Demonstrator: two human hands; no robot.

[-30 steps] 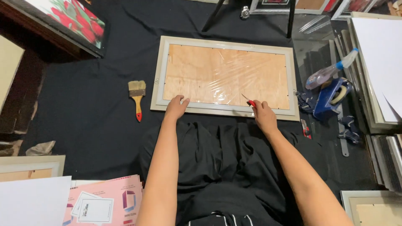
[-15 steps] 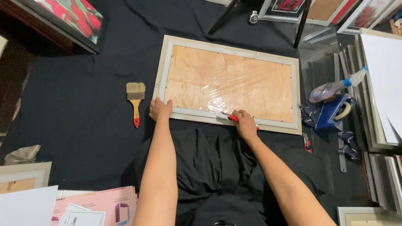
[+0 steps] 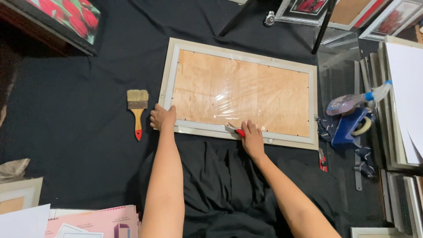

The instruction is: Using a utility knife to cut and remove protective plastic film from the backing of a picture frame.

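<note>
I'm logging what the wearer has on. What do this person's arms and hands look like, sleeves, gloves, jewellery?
Both forearms are bare up to the bottom picture edge, with no sleeve in view. The left hand and right hand wear no gloves. No watch, bracelet or ring shows.

Bare forearms, loose black garment (image 3: 229,185) below

Picture-framing workshop, stacked frames (image 3: 398,132), framed flower prints (image 3: 61,22), tape dispenser (image 3: 350,128), brush (image 3: 137,108), dark cloth-covered worktop (image 3: 79,145)

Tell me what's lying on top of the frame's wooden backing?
Clear plastic film covers the wooden backing of the frame. The frame's front, lying face down, is hidden.
</note>
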